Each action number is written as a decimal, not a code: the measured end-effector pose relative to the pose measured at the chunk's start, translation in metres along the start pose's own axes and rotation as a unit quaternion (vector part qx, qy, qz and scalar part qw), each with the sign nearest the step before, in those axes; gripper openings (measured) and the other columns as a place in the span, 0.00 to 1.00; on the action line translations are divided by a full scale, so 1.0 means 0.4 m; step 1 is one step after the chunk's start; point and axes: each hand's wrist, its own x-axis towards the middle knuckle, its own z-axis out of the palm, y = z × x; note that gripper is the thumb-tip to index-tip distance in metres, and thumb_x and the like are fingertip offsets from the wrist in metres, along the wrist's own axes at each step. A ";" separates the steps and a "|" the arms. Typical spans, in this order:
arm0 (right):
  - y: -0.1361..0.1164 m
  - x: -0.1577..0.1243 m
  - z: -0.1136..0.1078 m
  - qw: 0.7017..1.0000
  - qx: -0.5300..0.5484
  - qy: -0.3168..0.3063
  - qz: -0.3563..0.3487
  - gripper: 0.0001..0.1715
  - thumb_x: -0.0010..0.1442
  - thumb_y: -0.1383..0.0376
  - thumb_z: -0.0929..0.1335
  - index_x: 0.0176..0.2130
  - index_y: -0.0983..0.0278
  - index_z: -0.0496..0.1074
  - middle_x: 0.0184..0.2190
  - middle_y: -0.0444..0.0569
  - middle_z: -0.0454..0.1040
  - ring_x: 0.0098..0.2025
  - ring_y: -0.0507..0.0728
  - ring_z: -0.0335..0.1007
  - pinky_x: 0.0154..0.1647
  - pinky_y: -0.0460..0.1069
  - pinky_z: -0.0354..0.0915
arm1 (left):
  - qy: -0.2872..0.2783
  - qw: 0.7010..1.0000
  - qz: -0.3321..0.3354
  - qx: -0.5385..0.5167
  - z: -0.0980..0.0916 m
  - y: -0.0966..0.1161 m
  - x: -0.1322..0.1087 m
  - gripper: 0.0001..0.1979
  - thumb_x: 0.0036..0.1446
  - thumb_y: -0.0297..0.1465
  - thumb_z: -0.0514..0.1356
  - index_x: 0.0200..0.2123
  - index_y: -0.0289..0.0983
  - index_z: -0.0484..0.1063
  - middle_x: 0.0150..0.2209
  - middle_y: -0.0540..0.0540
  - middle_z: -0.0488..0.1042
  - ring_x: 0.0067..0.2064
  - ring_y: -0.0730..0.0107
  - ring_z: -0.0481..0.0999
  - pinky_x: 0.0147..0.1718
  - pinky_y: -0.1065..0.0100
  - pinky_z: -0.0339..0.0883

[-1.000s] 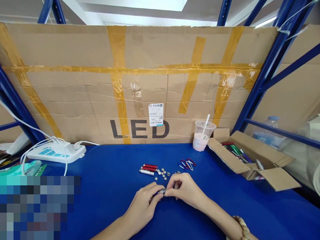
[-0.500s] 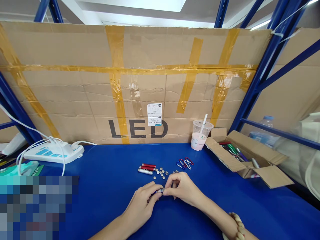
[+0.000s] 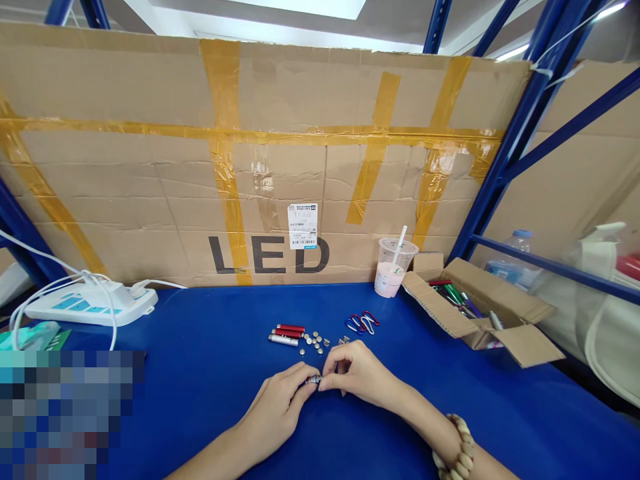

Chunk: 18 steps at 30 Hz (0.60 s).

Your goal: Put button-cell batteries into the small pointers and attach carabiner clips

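Observation:
In the head view, my left hand (image 3: pixel 277 403) pinches a small silvery ribbed cylinder (image 3: pixel 313 379) between thumb and fingertips. Thumb and forefinger of my right hand (image 3: pixel 360 375) are pressed together at the cylinder's right end; anything between them is too small to make out. Just beyond the hands lie two red metal tubes (image 3: pixel 289 331) and a silver tube (image 3: pixel 283 340), side by side. Several button cells (image 3: pixel 317 342) are scattered to their right. Small metal pieces (image 3: pixel 344 340) lie partly behind my right hand. Farther right are red, blue and silver carabiner clips (image 3: pixel 363 323).
A plastic cup (image 3: pixel 393 270) with a straw and pink drink stands at the back. Beside it, an open cardboard box (image 3: pixel 450 313) holds pens. A white power strip (image 3: pixel 90 303) with cables sits at left. Taped cardboard (image 3: pixel 280 167) backs the blue table (image 3: pixel 200 360).
The whole view has shifted slightly, so things appear a little farther left. Both hands keep their pinch at the small cylinder, with little visible change between them.

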 end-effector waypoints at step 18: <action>-0.019 -0.009 0.000 0.998 -0.051 -0.016 -0.043 0.22 0.54 0.49 0.67 0.25 0.64 0.74 0.19 0.43 0.70 0.19 0.49 0.65 0.23 0.43 0.59 | 0.017 1.000 0.004 -0.004 0.003 0.002 -0.002 0.14 0.65 0.32 0.44 0.36 0.40 0.69 0.32 0.51 0.70 0.32 0.72 0.70 0.33 0.73 0.60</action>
